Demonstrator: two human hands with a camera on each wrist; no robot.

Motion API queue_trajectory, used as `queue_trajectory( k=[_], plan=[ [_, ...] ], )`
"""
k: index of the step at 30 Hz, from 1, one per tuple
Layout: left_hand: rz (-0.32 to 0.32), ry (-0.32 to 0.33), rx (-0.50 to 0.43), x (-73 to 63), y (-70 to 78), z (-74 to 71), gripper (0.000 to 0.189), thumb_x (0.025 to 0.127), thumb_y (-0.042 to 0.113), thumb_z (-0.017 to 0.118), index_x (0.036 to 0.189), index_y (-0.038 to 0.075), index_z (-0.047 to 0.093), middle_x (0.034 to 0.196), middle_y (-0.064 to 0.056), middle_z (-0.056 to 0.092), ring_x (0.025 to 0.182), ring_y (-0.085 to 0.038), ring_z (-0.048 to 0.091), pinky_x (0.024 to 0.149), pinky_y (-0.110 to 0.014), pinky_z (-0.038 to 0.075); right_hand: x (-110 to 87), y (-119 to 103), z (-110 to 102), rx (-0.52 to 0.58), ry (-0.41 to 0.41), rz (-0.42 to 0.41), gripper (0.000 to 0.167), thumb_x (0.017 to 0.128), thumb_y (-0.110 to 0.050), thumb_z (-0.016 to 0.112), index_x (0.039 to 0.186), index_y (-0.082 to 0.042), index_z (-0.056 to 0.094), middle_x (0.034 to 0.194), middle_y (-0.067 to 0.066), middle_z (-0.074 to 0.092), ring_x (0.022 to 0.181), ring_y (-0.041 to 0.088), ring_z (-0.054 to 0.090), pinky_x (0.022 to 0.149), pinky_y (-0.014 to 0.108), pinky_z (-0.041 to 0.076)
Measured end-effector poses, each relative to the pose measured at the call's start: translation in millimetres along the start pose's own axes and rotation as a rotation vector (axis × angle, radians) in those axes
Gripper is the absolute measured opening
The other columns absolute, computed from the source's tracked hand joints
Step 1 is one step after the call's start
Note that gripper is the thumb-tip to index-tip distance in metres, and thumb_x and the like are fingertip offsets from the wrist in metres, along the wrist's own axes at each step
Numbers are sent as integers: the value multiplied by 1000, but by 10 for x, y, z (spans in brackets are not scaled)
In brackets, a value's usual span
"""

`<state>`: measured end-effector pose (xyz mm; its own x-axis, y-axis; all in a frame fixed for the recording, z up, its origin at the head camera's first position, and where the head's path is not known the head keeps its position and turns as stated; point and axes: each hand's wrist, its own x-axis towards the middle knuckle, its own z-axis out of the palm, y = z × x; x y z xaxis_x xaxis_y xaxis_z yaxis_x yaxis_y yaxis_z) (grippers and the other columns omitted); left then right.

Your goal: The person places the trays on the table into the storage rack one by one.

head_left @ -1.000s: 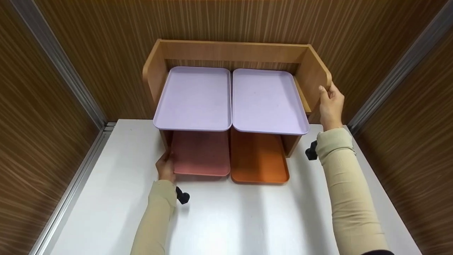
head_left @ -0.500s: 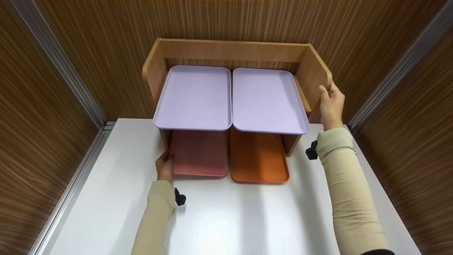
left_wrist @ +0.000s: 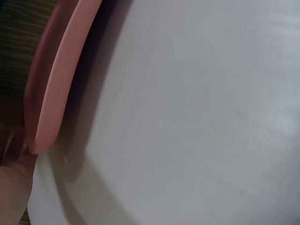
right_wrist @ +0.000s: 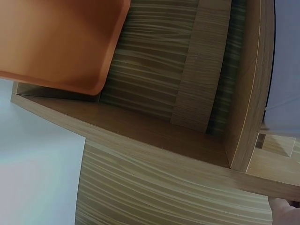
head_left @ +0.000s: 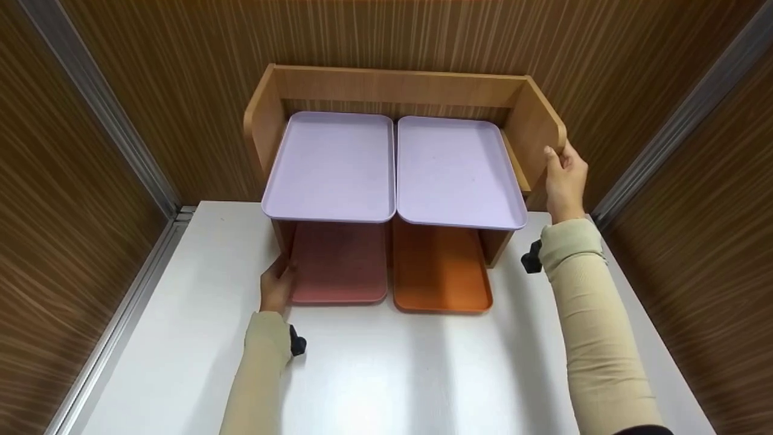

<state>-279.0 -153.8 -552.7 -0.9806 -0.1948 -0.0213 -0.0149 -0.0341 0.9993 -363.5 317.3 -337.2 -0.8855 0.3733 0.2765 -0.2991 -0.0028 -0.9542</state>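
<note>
A small wooden shelf (head_left: pixel 392 87) stands against the back wall with two lilac trays (head_left: pixel 335 169) side by side on its upper board. Below them lie a pink tray (head_left: pixel 341 266) on the left and an orange tray (head_left: pixel 444 272) on the right, both projecting forward. My left hand (head_left: pixel 276 290) holds the pink tray's left edge near the shelf's left side panel; its fingers are partly hidden. In the left wrist view, fingers (left_wrist: pixel 16 150) are at the tray's corner. My right hand (head_left: pixel 566 178) grips the front edge of the shelf's upper right side panel.
The shelf stands on a white table (head_left: pixel 374 374). Wood-grain walls (head_left: pixel 90 211) enclose it at the back and both sides, with metal strips (head_left: pixel 115 115) at the corners. A gap separates the right lilac tray from the right side panel.
The pink tray has shifted slightly left, its front left corner lower now, widening the gap to the orange tray. My left hand has moved a little left with it. My right hand stays put.
</note>
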Motion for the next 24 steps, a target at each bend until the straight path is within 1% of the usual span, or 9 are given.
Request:
queue_trajectory(
  k=[3,6,9,11,13,15,20,22,24],
  plan=[
    [-19,1,-13,30,-41,-42,57,96,16,54,144,-3,30,148,-20,32,138,-29,28,109,-38,27,10,-7,-2,-10,-1,4,41,95,-7,52,136,-7,49,137,13,50,124,21,48,104,29,35],
    [-79,5,-76,65,-28,-102,59,96,15,53,146,0,26,152,-16,26,139,-27,25,109,-36,28,28,-2,-5,23,-11,2,41,95,-5,52,136,-5,49,136,15,50,123,22,48,104,29,35],
    [-129,21,-56,115,-8,-206,61,97,19,53,148,4,23,153,-13,24,140,-25,23,109,-33,28,52,15,-10,56,-19,-4,41,95,-3,52,135,-3,49,136,17,49,122,23,49,103,29,36],
    [-131,42,-31,188,-53,-297,61,96,21,53,148,7,24,153,-11,25,140,-24,25,108,-34,29,59,23,-13,53,-20,-5,40,94,-2,52,135,-3,49,136,17,50,121,22,49,102,28,36],
    [-117,75,41,234,-68,-386,61,96,25,54,148,8,27,152,-10,29,138,-24,29,107,-37,31,46,17,-21,40,-23,-9,40,94,-2,52,134,-3,50,135,17,51,121,22,50,102,28,37],
    [-93,103,56,260,-55,-464,60,96,25,54,147,7,28,150,-11,32,136,-24,32,107,-37,31,20,-3,-33,22,-45,-13,41,95,-3,52,135,-4,50,136,17,50,122,23,49,102,29,37],
    [-2,129,120,267,61,-663,58,96,21,54,145,0,30,148,-16,34,135,-27,35,108,-34,29,-73,-50,-127,-27,-155,-21,47,96,-6,49,142,-5,39,144,16,41,130,25,41,106,31,33],
    [37,120,197,267,122,-752,58,96,22,55,144,0,32,147,-17,35,135,-29,34,108,-35,30,-91,-16,-212,-77,-176,-32,50,96,-7,50,144,-6,35,146,16,37,133,24,38,107,30,31],
    [80,99,308,275,187,-845,57,95,24,56,143,1,34,147,-16,35,135,-30,33,108,-38,29,-98,57,-328,-146,-176,-54,53,96,-11,51,145,-6,32,148,16,35,135,25,35,108,31,30]
  ],
)
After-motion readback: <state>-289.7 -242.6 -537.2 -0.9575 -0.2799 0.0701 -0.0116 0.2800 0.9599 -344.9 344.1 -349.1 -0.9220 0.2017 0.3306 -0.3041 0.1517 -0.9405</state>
